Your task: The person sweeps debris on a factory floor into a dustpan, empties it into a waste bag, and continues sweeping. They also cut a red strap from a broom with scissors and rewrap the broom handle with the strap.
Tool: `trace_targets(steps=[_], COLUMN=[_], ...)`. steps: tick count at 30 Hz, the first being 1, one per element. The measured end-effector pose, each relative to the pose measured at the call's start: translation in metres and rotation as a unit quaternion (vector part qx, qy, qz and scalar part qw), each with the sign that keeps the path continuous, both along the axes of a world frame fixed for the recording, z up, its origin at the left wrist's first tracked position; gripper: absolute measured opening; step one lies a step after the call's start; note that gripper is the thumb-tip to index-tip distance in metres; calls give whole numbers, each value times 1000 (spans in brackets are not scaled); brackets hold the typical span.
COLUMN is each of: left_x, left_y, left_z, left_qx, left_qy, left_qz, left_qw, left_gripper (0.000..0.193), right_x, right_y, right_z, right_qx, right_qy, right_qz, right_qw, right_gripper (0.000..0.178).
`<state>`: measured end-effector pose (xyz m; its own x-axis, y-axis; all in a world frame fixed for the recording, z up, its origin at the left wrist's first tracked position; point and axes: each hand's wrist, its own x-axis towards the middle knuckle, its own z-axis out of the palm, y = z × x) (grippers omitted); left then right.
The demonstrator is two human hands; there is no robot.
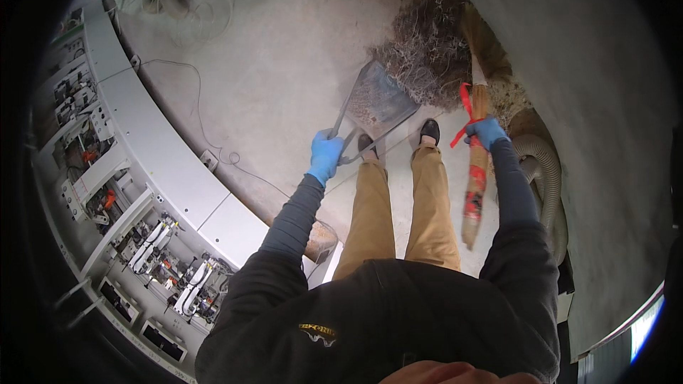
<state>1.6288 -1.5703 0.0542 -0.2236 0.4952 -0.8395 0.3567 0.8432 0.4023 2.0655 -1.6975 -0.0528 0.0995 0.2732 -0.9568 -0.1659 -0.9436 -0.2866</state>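
Observation:
My left hand, in a blue glove, is closed round the handle of a dark dustpan. Brown crumbs of dirt lie in the pan, just in front of my shoes. My right hand, also gloved in blue, grips the thick yellowish-brown handle of a broom, with a red ribbon tied round it. The broom's far end lies beside a heap of dark, stringy debris. The dustpan's far edge touches or nearly touches this heap; I cannot tell which.
A long white machine with several metal mechanisms curves along the left. A thin cable trails over the grey floor beside it. On the right, ribbed hoses lie against a large grey surface. Finer brown dust lies near the broom.

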Motion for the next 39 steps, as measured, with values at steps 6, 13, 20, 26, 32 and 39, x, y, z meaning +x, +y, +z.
trace_targets(steps=[6,13,20,26,32,39], left_x=[55,122,190,227,209,176], left_y=[-24,9,27,17,-5,-8], left_z=[12,2,-5,7,11,17], left_qx=[26,84,90,70,110,91], left_qy=[27,-1,-102,-89,70,100], left_qz=[-39,-190,-210,-224,-171,-151], left_qw=[999,978,968,968,977,979], left_gripper=[43,29,28,30,34,38], right_x=[-18,-24,-4,14,40,60], right_y=[-38,-66,-52,-57,-73,-25], right_z=[-8,-6,74,121,180,237], right_qx=[28,182,58,27,3,112], right_qy=[16,92,56,85,120,-162], right_qz=[95,381,401,330,209,497], right_qw=[995,902,913,940,971,845], right_gripper=[71,45,55,84,87,81])
